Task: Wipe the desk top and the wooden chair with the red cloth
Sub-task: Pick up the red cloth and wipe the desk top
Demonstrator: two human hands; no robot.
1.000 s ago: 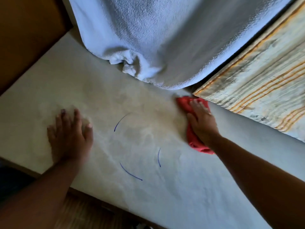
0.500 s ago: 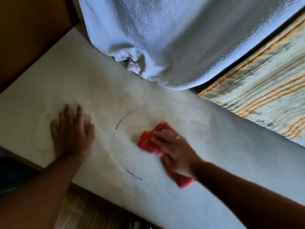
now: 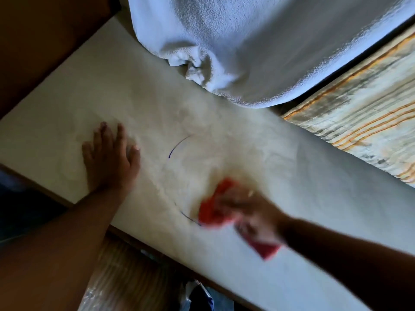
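Note:
The pale desk top (image 3: 314,198) runs diagonally across the head view, with blue curved pen marks (image 3: 177,145) on it. My right hand (image 3: 251,212), blurred by motion, presses the red cloth (image 3: 213,209) onto the desk near the front edge, over one of the pen marks. My left hand (image 3: 110,158) lies flat on the desk to the left, fingers spread, holding nothing. No wooden chair can be made out for certain.
A large white towel (image 3: 247,46) hangs over the desk's far edge. A striped wall or panel (image 3: 363,108) lies at the right. A dark brown surface (image 3: 33,41) borders the desk's left end. Below the front edge there is something plastic-wrapped (image 3: 116,277).
My right hand has swept the red cloth from the far edge under the towel toward the front edge of the desk. My left hand has stayed flat in place.

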